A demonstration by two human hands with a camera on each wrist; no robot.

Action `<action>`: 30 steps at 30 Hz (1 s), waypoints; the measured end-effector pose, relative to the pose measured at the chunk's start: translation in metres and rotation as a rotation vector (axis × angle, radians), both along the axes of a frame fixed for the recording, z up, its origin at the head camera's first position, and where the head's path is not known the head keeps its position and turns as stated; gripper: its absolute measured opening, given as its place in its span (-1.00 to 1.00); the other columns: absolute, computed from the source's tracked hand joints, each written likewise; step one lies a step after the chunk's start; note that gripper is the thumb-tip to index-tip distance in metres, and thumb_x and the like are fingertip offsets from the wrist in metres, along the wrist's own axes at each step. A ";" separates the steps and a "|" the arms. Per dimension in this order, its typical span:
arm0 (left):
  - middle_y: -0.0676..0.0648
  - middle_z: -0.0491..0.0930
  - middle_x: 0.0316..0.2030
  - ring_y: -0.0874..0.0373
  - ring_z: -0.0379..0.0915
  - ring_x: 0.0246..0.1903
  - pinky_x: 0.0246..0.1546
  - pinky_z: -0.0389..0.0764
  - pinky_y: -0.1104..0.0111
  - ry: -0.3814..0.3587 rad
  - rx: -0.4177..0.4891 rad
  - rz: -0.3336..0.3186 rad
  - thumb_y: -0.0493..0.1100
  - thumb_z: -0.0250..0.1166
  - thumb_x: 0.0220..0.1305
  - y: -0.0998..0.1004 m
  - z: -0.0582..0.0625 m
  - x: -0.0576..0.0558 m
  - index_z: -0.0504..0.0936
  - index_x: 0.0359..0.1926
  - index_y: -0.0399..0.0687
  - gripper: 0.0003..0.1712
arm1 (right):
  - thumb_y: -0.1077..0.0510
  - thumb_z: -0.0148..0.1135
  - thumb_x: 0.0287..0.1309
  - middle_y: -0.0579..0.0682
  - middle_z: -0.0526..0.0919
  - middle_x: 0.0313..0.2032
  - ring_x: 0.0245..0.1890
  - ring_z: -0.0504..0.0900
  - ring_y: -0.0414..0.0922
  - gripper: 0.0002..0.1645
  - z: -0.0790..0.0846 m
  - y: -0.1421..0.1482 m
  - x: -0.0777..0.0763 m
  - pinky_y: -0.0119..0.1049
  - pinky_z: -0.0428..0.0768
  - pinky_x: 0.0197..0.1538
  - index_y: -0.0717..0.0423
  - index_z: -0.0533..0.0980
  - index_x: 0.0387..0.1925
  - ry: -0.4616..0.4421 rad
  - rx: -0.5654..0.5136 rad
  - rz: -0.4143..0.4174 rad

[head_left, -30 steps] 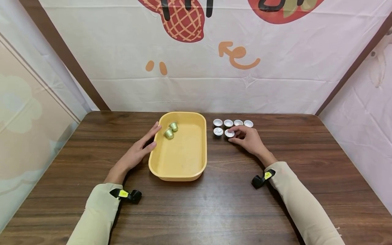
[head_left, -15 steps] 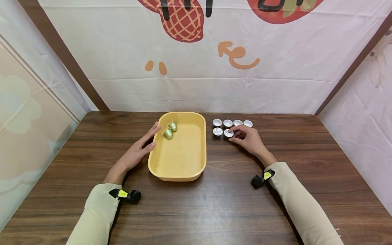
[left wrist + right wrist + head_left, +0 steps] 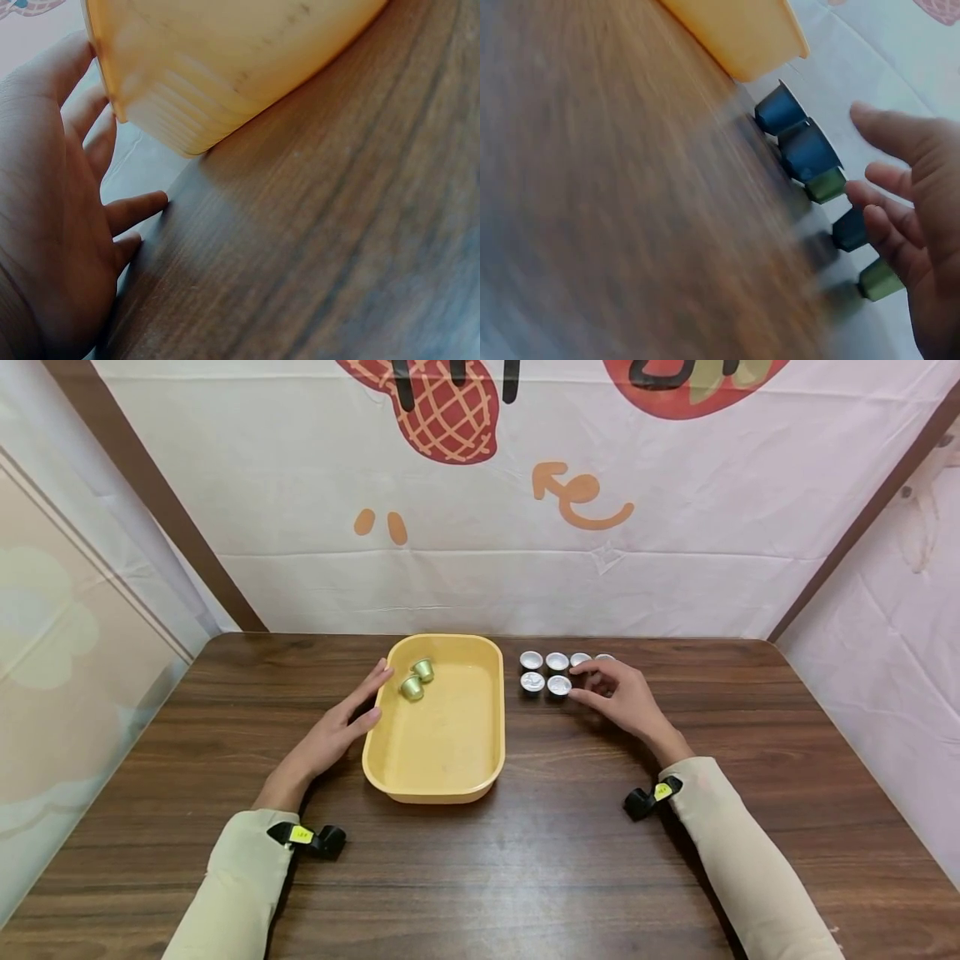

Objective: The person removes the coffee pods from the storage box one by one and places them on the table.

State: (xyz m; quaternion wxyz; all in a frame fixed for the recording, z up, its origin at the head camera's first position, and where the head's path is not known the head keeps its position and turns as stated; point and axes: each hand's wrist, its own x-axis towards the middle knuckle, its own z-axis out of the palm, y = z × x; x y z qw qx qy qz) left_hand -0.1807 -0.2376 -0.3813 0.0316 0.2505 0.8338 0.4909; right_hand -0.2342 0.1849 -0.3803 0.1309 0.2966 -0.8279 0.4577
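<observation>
Two rows of coffee capsules stand lid up to the right of a yellow tray (image 3: 433,752). In the front row are a left capsule (image 3: 532,683) and a right capsule (image 3: 559,686). My right hand (image 3: 622,697) is just beside that right capsule, thumb and fingers apart, holding nothing; it partly covers the back row. From the right wrist view, the front pair, including a blue capsule (image 3: 810,150), and a green capsule (image 3: 880,280) show their sides. My left hand (image 3: 330,735) rests with extended fingers against the tray's left rim. Two green capsules (image 3: 417,679) lie inside the tray.
The brown wooden table (image 3: 480,877) reaches back to a white printed cloth (image 3: 480,585). Similar cloth hangs at both sides. Each wrist wears a black camera strap, such as the left strap (image 3: 307,838).
My right hand has released the right capsule of the front row and drawn slightly away to the right, its fingers parting. The left hand and tray stay put.
</observation>
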 end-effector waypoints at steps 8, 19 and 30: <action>-0.13 -0.20 0.49 -0.04 -0.30 0.45 0.29 -0.13 -0.14 -0.005 -0.003 0.000 -0.31 -0.01 0.45 0.001 0.002 -0.001 0.06 0.48 -0.13 -0.37 | 0.44 0.42 -0.07 0.19 0.61 -0.42 -0.50 0.58 0.04 -0.64 0.020 -0.013 0.006 -0.34 0.53 -0.39 0.35 0.58 -0.15 0.088 -0.016 0.055; -0.14 -0.20 0.49 -0.02 -0.31 0.45 0.31 -0.13 -0.02 0.007 0.006 -0.007 -0.37 -0.01 0.43 0.001 0.001 0.000 0.06 0.47 -0.18 -0.36 | 0.44 0.42 -0.07 0.11 0.64 -0.30 -0.47 0.59 0.00 -0.69 0.020 -0.046 -0.005 -0.09 0.52 -0.47 0.29 0.61 -0.21 0.178 -0.054 0.163; -0.15 -0.19 0.49 -0.03 -0.31 0.45 0.30 -0.13 -0.05 0.012 -0.005 0.000 -0.35 -0.01 0.44 0.000 0.002 0.000 0.06 0.47 -0.18 -0.36 | 0.18 0.44 0.04 -0.02 0.61 -0.31 -0.48 0.55 -0.24 -0.60 0.015 -0.085 -0.026 -0.31 0.56 -0.41 0.15 0.58 -0.05 0.177 0.062 0.252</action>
